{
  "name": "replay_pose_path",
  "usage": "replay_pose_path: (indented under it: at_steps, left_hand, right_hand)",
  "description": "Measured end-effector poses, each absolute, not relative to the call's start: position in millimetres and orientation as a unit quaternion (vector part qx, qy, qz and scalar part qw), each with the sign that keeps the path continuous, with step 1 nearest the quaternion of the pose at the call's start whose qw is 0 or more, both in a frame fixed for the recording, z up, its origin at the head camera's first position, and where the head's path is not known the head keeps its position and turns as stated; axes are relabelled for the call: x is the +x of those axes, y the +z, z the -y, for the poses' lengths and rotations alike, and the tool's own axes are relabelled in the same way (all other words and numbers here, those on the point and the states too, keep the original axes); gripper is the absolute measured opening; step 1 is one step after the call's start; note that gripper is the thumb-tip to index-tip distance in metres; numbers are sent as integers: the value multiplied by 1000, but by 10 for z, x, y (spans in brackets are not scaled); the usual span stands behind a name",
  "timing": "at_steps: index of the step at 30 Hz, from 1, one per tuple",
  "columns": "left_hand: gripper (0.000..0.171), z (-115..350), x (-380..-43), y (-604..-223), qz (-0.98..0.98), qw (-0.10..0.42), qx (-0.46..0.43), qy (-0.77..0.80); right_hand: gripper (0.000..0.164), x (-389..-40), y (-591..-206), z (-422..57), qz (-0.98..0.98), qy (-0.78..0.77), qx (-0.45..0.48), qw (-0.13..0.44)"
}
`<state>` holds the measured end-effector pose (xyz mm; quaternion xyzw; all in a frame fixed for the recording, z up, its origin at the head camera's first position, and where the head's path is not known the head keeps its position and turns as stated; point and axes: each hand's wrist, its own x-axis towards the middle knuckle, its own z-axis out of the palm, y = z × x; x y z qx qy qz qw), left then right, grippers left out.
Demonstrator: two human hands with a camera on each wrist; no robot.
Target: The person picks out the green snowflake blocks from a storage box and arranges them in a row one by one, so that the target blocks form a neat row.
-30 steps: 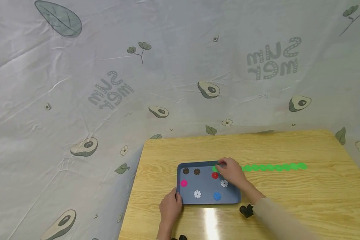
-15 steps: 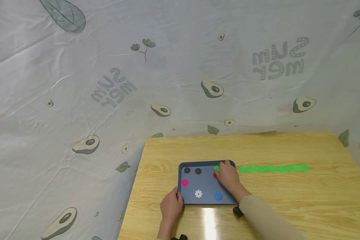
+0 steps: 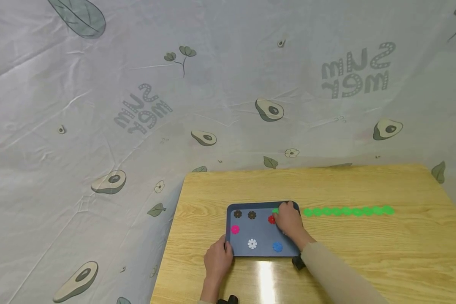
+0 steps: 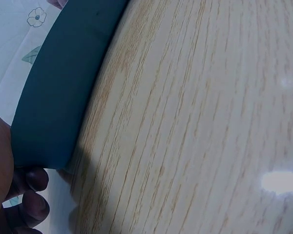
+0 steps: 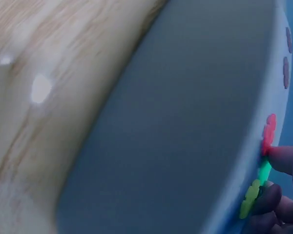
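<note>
A grey-blue tray (image 3: 264, 232) lies on the table with notched plastic discs on it. My left hand (image 3: 218, 258) grips its near left corner; in the left wrist view curled fingers (image 4: 35, 204) sit under the tray's wall (image 4: 53, 102). Over the tray's far right part, my right hand (image 3: 289, 218) pinches a green disc (image 3: 275, 210) between thumb and fingers. The thumb is right beside a red disc (image 3: 271, 219). A yellow disc (image 5: 249, 200) shows by the fingers in the right wrist view. The hand mostly hides a second white disc.
Elsewhere in the tray lie two brown discs (image 3: 252, 215), a pink disc (image 3: 234, 229), a white disc (image 3: 252, 243) and a blue disc (image 3: 277, 247). A row of several green discs (image 3: 346, 211) stretches across the wooden table (image 3: 365, 249) to the right. A printed cloth (image 3: 228, 84) hangs behind.
My right hand has lowered and closed in around the green disc, and its forearm has swung left, covering the second white disc. The left hand stays at the tray's corner.
</note>
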<state>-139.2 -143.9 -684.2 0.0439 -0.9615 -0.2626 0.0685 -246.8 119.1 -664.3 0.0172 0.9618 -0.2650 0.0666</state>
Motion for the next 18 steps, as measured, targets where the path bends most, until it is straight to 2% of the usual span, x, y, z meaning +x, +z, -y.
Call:
replay_pose_path:
  at_steps: [8,12,18]
  left_hand:
    - [21,1435,-1396,-6827,962,68,45,-261]
    - [21,1433,-1394,-6826,962,69,44,-261]
    - [22,1442,-1401,-6839,960,68,45,-266]
  right_hand:
    - [41,-2479,-6587,-1181,-953,-282,36,104]
    - [40,-2477,-6583,-1197,-955,-281,25,87]
    - [24,-2450,-6592,-1229,-946,-321,10,39]
